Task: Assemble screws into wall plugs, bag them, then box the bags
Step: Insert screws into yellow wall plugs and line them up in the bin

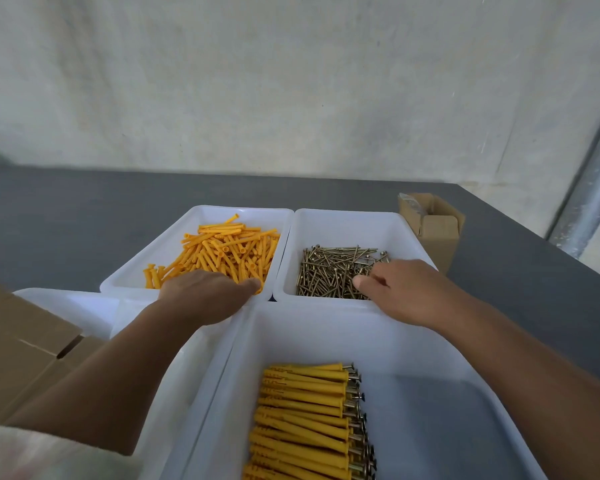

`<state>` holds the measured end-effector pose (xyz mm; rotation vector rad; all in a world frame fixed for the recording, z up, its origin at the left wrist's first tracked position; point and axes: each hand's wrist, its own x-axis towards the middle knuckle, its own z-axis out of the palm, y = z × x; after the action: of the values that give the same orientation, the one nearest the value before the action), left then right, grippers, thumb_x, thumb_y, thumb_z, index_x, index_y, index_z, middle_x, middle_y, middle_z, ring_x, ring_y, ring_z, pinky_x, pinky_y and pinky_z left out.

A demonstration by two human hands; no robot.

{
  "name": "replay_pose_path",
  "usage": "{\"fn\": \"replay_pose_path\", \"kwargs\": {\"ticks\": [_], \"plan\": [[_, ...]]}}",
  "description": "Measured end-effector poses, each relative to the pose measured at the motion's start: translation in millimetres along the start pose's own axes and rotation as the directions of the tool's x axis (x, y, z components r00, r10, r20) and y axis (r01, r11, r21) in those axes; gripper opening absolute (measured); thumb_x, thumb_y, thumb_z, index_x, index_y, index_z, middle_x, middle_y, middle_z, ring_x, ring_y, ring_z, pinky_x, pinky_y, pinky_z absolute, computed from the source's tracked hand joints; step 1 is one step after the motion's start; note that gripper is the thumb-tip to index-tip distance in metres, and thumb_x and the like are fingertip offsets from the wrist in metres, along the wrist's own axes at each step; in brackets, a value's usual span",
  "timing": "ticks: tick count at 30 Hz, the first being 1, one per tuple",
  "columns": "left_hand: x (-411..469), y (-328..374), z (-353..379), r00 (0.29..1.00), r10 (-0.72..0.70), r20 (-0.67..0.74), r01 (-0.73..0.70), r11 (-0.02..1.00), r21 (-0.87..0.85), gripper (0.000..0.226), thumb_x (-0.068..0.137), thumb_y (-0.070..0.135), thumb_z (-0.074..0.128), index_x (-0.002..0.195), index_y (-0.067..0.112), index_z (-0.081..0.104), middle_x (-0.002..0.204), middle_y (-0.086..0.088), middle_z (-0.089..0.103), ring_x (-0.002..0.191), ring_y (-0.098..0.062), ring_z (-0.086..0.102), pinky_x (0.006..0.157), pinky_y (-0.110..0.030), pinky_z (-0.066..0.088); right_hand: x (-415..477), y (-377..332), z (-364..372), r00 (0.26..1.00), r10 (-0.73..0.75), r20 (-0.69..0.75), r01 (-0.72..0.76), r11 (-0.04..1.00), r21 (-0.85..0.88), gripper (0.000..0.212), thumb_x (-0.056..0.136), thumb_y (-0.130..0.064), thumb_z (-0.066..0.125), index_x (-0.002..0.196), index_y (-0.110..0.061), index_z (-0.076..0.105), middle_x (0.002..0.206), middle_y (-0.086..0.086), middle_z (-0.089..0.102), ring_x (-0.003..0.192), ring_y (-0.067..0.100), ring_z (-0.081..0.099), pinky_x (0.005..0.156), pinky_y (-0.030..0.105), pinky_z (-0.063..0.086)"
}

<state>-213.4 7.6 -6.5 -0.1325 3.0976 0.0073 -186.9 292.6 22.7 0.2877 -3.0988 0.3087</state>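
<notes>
Screws (340,273) lie in a shiny brown heap in a white tub (347,216) at about 1 o'clock from the person. They point every which way, though many on top lie from 9 to 3 o'clock. The right hand (399,289) is down on the 3 o'clock side of the heap, back up, thumb touching the screws. Its fingers are tucked under, so I cannot tell if it holds one. Just beside, at 11 o'clock, a second tub (201,216) holds yellow wall plugs (222,251) in a loose pile, most leaning from 7 toward 1 o'clock. The left hand (205,296) covers the near edge of that pile. Its fingers are hidden too, so I cannot tell its grip. At 6 o'clock, right under the person, a big tub (430,341) holds finished plugs (305,420) in a neat row. Each lies from 9 to 3 o'clock with a screw head sticking out at the 3 o'clock end. A small open cardboard box (437,233) stands at 2 o'clock, close behind the screws' tub, on a dark grey table (84,220). Bigger cardboard boxes (21,341) sit at 9 o'clock, touching one more tub (66,299).
</notes>
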Motion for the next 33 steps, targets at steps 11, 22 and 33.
{"fn": "replay_pose_path", "kwargs": {"ticks": [11,22,33], "plan": [[1.4,-0.9,0.1,0.999,0.044,-0.007,-0.044,0.999,0.016,0.077,0.087,0.077,0.014,0.104,0.026,0.068,0.118,0.001,0.064,0.111,-0.021,0.054,0.076,-0.033,0.035,11.1,7.8,13.5,0.959,0.143,0.244,-0.138,0.990,-0.041,0.072,0.092,-0.074,0.005,0.095,-0.026,0.059,0.114,0.003,0.059,0.101,0.021,0.051,0.091,0.039,0.041],[5.5,-2.9,3.7,0.999,0.014,-0.039,-0.016,0.999,-0.029,0.064,0.088,0.072,0.023,0.083,0.023,0.065,0.085,0.003,0.061,0.085,-0.017,0.054,0.067,-0.031,0.038,17.2,11.1,14.9,0.955,0.128,0.267,-0.122,0.992,-0.039,0.081,0.092,-0.074,0.005,0.145,-0.029,0.045,0.153,0.001,0.041,0.138,0.024,0.039,0.106,0.041,0.033],[-1.4,0.1,0.5,0.982,0.040,-0.186,-0.061,0.992,-0.108,0.049,0.093,0.056,0.037,0.077,0.020,0.066,0.075,0.004,0.059,0.072,-0.010,0.052,0.057,-0.025,0.035,17.3,10.6,14.1,0.950,0.135,0.282,-0.133,0.991,-0.027,0.081,0.093,-0.074,0.008,0.148,-0.025,0.042,0.157,0.003,0.036,0.142,0.026,0.034,0.111,0.042,0.029]]}}
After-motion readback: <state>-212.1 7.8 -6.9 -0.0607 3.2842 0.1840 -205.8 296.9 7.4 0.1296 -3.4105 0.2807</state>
